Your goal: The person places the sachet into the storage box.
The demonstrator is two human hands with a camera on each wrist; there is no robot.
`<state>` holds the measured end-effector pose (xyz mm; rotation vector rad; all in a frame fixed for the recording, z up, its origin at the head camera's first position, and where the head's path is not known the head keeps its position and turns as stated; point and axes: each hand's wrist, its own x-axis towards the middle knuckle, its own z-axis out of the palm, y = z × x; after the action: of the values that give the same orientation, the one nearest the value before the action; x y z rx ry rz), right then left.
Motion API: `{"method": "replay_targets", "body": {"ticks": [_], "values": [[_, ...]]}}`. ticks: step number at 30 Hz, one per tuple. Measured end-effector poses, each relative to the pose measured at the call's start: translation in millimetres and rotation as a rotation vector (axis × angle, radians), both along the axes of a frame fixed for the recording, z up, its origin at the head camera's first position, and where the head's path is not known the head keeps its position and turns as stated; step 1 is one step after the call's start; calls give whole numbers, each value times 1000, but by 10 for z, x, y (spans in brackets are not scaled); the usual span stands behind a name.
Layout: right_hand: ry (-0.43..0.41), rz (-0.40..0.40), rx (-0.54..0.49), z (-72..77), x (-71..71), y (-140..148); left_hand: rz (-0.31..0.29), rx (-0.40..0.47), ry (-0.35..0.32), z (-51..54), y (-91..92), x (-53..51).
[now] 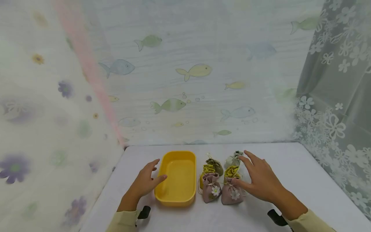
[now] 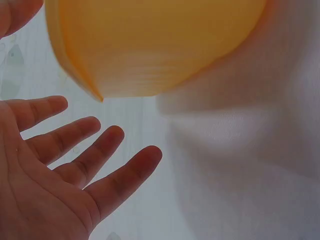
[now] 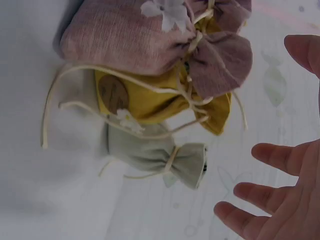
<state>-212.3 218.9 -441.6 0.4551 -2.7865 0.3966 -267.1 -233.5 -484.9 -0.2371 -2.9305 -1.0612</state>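
A yellow rectangular tub (image 1: 177,180) stands on the white table. My left hand (image 1: 144,181) is at its left side, fingers spread, holding nothing; in the left wrist view the hand (image 2: 65,165) shows a gap to the tub (image 2: 150,45). Right of the tub are several small drawstring pouches in two columns: pink (image 1: 211,188), yellow and olive on the left; pink (image 1: 232,193), yellow (image 1: 232,172) and pale green (image 1: 234,159) on the right. My right hand (image 1: 261,177) hovers beside the right column, fingers apart and holding nothing; the right wrist view shows the pale green pouch (image 3: 155,150) nearby.
The white tabletop (image 1: 220,219) carries the tub and pouches. A curtain with fish prints (image 1: 197,71) hangs behind it, a flowered cloth (image 1: 37,129) is at the left, and lace over grey fabric (image 1: 342,96) hangs at the right.
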Motion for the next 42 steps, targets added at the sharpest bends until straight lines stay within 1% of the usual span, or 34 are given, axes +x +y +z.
{"method": "replay_targets", "body": {"ticks": [6, 13, 18, 19, 21, 25, 27, 29, 32, 37, 40, 42], "values": [[26, 39, -42, -54, -23, -137, 9, 68, -13, -83, 39, -38], [118, 122, -128, -103, -63, -298, 40, 151, -16, -150, 19, -59], [168, 147, -164, -137, -68, -397, 73, 229, -59, -256, -2, -61], [172, 151, -169, -144, -64, -412, 71, 246, -61, -273, -8, -54], [173, 160, -181, -153, -61, -438, 76, 280, -71, -297, -18, -41], [154, 179, -206, -143, -77, -472, 67, 396, -83, -307, -30, -51], [145, 189, -222, -130, -86, -478, 61, 465, -108, -309, -26, -75], [135, 206, -238, -126, -91, -494, 50, 515, -125, -321, -31, -77], [118, 219, -241, -129, -103, -530, 65, 579, -156, -347, -52, -71], [98, 215, -233, -140, -104, -596, 98, 635, -175, -395, -116, -61], [101, 214, -231, -153, -79, -606, 82, 659, -192, -433, -136, -73], [108, 207, -217, -172, -55, -598, 52, 670, -195, -459, -134, -83]]}}
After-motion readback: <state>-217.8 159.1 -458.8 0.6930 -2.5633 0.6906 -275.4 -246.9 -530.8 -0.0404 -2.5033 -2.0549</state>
